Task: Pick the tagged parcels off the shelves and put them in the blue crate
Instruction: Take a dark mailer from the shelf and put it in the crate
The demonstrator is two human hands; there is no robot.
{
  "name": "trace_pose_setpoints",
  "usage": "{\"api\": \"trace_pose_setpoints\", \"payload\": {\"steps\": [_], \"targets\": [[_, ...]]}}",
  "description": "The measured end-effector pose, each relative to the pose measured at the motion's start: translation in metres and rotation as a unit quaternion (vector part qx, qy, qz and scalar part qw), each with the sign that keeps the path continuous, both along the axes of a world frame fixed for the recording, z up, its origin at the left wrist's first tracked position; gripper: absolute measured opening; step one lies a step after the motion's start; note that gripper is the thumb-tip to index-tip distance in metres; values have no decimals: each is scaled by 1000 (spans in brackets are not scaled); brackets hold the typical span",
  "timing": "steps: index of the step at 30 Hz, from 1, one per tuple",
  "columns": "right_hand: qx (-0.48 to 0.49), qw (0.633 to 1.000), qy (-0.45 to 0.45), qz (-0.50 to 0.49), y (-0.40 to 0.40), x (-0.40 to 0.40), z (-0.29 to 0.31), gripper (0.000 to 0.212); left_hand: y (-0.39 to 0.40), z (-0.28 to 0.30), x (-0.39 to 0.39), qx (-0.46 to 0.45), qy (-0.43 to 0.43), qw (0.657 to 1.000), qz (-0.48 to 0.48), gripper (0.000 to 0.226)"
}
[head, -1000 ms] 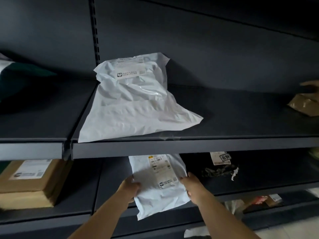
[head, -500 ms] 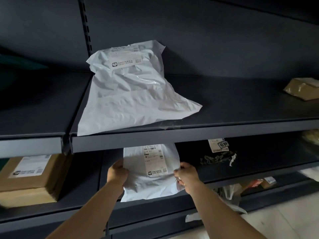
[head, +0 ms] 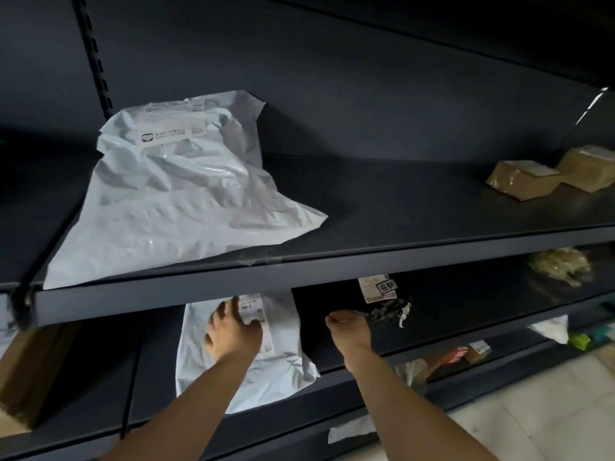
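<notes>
A small white poly parcel [head: 283, 361] with a printed label lies on the second shelf, overhanging its front edge. My left hand [head: 233, 334] rests on top of it with fingers spread. My right hand [head: 349, 329] is off that parcel and sits to its right, fingers curled at the near end of a dark crumpled parcel [head: 387, 309] with a white tag [head: 377, 289]. Whether the fingers grip the dark parcel is hidden in the shadow. A large white poly parcel [head: 179, 201] lies on the shelf above. The blue crate is out of view.
Two brown taped parcels [head: 522, 179] sit at the right of the upper shelf [head: 432, 257]. A cardboard box [head: 30, 371] stands at the lower left, a yellowish bag [head: 559, 266] at the far right. More small packages [head: 462, 356] lie on the bottom shelf above the pale floor.
Both hands held the small white parcel's sides. Now the parcel lies back on the shelf, my left hand is flat on top of it, and my right hand has moved right to the dark parcel.
</notes>
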State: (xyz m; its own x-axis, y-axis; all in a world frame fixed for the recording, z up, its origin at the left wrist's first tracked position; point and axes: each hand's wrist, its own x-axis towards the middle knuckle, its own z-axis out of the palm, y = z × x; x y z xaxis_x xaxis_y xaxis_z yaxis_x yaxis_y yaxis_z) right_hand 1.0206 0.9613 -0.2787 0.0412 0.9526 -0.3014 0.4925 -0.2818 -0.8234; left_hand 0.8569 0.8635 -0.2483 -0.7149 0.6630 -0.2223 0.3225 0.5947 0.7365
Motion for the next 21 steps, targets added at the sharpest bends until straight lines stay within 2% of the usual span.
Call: {"api": "trace_pose_setpoints", "payload": {"steps": [4,8,11,14,17,21], "targets": [[35,999,-14,-35,34,42,18,16,37,1,46,38,-57,996,-48,59],[69,992,-84,-67,66,85,28,22,72,1,90,58,-98,991,-76,55],[49,990,-126,-45,92,110,21,39,96,-4,115,59,-130,986,-85,57],[12,996,-86,-35,111,120,17,48,119,-14,132,56,-169,979,-103,59],[-20,999,-22,-17,121,122,19,35,138,-24,140,57,-203,973,-98,60],[-42,999,19,0,137,124,9,34,157,-36,141,44,-259,963,-65,57]]}}
